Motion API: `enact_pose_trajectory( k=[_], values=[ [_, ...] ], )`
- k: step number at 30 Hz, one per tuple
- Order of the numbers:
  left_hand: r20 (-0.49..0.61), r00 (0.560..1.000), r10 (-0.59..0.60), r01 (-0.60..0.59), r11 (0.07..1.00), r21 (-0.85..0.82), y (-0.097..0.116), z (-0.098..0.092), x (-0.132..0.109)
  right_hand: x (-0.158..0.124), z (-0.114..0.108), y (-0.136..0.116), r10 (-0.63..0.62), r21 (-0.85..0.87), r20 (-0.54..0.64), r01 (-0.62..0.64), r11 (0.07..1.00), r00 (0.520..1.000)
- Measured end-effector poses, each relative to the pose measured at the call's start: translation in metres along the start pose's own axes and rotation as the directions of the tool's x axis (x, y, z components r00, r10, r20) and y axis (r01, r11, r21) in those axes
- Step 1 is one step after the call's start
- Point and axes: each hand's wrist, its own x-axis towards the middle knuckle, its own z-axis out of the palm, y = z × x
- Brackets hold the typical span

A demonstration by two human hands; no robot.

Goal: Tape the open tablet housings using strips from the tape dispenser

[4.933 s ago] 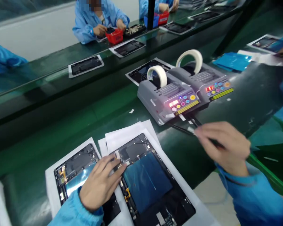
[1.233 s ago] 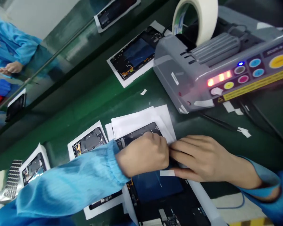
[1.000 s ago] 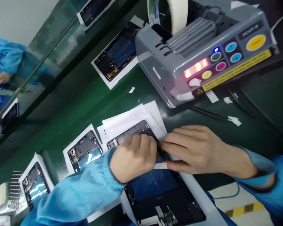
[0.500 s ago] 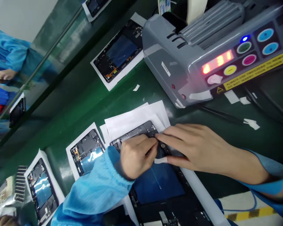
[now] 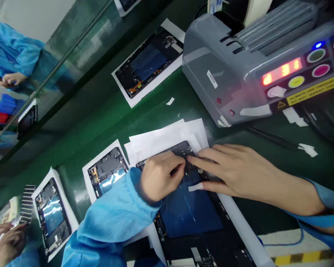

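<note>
An opened tablet [image 5: 192, 211] with a dark blue panel lies on white paper in front of me. Over its upper part, my left hand [image 5: 163, 176] is closed in a pinch, and whatever its fingertips hold is hidden. My right hand [image 5: 233, 170] comes in from the right with its fingers stretched and apart. Its index fingertip touches the tablet close to the left fingers. A small white strip [image 5: 195, 187] clings to the right thumb tip, above the blue panel.
A grey tape dispenser [image 5: 217, 70] with a lit display stands at upper right, tweezers [image 5: 272, 137] below it. Other opened tablets lie on paper: one behind [image 5: 149, 61], two at left [image 5: 108, 172] [image 5: 52, 218]. Another person's hands [image 5: 8, 241] work at lower left; white scraps [image 5: 308, 150] lie right.
The view has shifted, so most things sit further right. My left fingertips and right index have parted slightly. At lower left, the other person's hands have come further into view.
</note>
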Motion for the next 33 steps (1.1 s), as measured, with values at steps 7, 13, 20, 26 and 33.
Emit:
enact_pose_trajectory(
  k=[7,13,20,26,33],
  values=[
    [-0.011,0.976,0.217,-0.212,0.963,0.167,-0.008,0.004,-0.002,-0.001,-0.004,0.001,-0.042,-0.035,0.005,0.042,0.998,0.999],
    [-0.021,0.912,0.410,-0.362,0.825,0.434,-0.003,0.001,-0.004,-0.003,-0.005,-0.003,-0.062,-0.089,0.009,0.063,0.994,0.998],
    [0.006,0.883,0.469,-0.409,0.764,0.499,0.000,0.002,-0.013,-0.005,0.001,-0.003,-0.052,-0.013,0.006,0.053,0.999,0.999],
    [-0.057,0.890,0.452,-0.374,0.797,0.473,-0.004,0.008,-0.017,-0.005,-0.001,-0.005,-0.047,-0.028,0.025,0.048,0.998,0.999],
    [-0.088,0.872,0.481,-0.392,0.795,0.463,-0.007,0.012,-0.016,-0.007,-0.005,-0.008,-0.001,-0.003,0.022,0.001,1.000,1.000]
  ],
)
